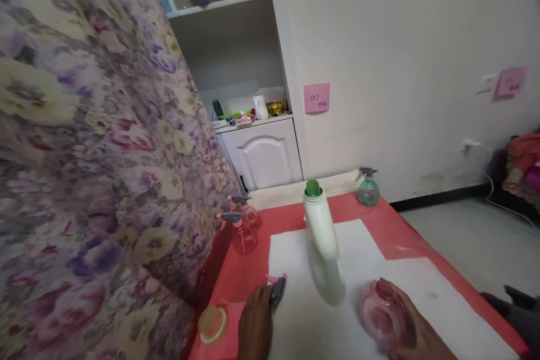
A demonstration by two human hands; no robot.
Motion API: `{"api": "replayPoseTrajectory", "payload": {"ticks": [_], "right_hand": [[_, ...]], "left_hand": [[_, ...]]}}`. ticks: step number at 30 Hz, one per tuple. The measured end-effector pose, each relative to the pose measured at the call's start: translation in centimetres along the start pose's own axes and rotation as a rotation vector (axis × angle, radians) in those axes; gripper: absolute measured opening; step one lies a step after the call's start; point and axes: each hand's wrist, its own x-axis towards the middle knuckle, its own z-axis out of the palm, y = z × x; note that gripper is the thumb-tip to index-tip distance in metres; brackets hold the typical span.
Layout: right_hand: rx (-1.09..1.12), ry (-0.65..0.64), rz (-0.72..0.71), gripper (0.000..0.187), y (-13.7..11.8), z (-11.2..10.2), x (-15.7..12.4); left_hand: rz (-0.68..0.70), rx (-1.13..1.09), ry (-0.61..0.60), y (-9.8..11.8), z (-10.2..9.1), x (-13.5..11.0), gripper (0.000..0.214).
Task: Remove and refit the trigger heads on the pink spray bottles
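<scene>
My left hand (255, 323) is closed on a grey and pink spray nozzle (277, 288), whose thin tube (234, 302) trails left over the red cloth. My right hand (415, 323) is wrapped round the right side of a pink spray bottle (382, 315) with its neck uncovered. Between my hands stands a tall pale green jug (323, 242) with a handle. Its mouth is uncapped, and a green spout (313, 188) shows inside. A pale, round cap (212, 324) lies left of my left hand.
Two pink spray bottles (244, 239) stand at the table's left edge. A teal spray bottle (368, 191) is at the far right corner. White paper (358, 236) covers part of the red cloth (405, 236). A floral curtain (105, 180) hangs close on the left.
</scene>
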Motion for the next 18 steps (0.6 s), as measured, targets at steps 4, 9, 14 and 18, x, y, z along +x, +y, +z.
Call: {"api": "replayPoseTrajectory", "payload": {"ticks": [4, 9, 14, 18], "right_hand": [[0.017, -0.078, -0.004, 0.099, 0.9, -0.7, 0.3], [0.096, -0.175, -0.020, 0.102, 0.8, -1.4, 1.2], [0.148, -0.179, -0.002, 0.099, -0.5, -0.9, 1.6], [0.160, -0.126, -0.029, 0.097, -1.8, -1.1, 2.0]], "left_hand": [[0.039, 0.024, 0.038, -0.4, 0.4, -0.1, 0.047], [0.030, 0.071, 0.047, -0.8, 1.0, -0.2, 0.048], [0.035, 0.123, 0.055, -1.4, 1.1, -0.2, 0.052], [0.044, 0.100, 0.104, -1.4, 0.6, -0.3, 0.057]]}}
